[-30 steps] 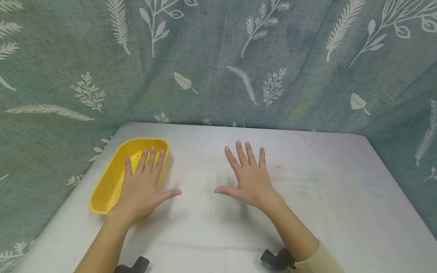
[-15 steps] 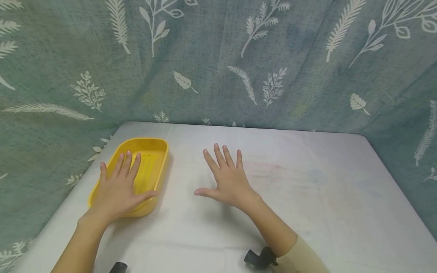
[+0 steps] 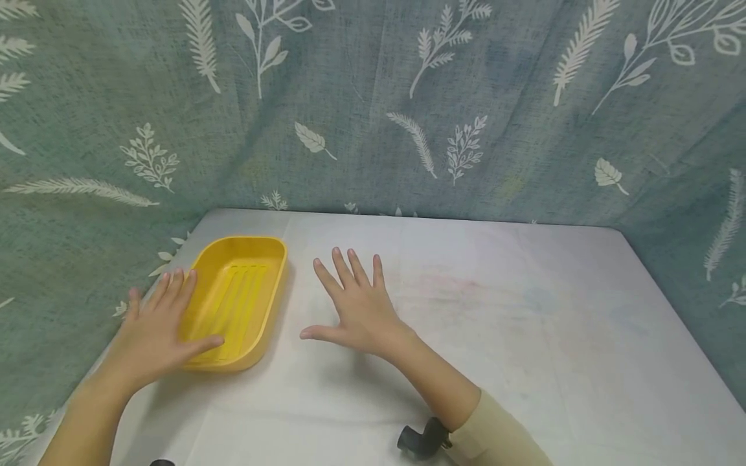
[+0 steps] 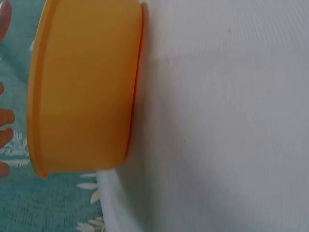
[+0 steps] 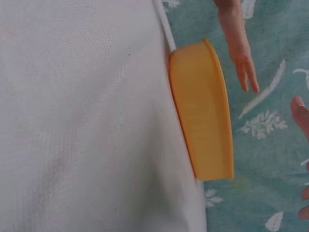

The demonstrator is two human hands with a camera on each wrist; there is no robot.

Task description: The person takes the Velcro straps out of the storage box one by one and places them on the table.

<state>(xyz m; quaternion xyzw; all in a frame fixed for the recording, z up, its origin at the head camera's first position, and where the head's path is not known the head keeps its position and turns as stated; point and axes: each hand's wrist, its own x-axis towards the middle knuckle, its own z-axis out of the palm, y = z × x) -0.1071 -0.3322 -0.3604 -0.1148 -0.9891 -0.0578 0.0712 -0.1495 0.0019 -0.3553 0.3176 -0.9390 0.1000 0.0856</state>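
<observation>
A yellow plastic tray (image 3: 247,310) with ridges on its floor stands on the left of the white-covered table. My left hand (image 3: 153,340) hovers over its near left side, fingers spread and straight, holding nothing. The left wrist view shows the tray's outer wall (image 4: 87,92), with only the tips of the left fingers (image 4: 6,116) at the edge. To the right of the tray my right hand (image 3: 362,314) hangs above the cloth, fingers spread and nothing in them. In the right wrist view the left hand (image 5: 240,50) appears beyond the tray (image 5: 203,116).
White cloth (image 3: 495,336) with faint coloured stains covers the table. A green-blue curtain (image 3: 373,110) with white leaf prints hangs behind and at both sides. A black device (image 3: 424,440) sits at the right wrist, by a beige sleeve (image 3: 495,433).
Both hands have moved left with fingers still spread. The left hand has passed from above the tray's middle to its left side, uncovering more of the tray, which stays put.
</observation>
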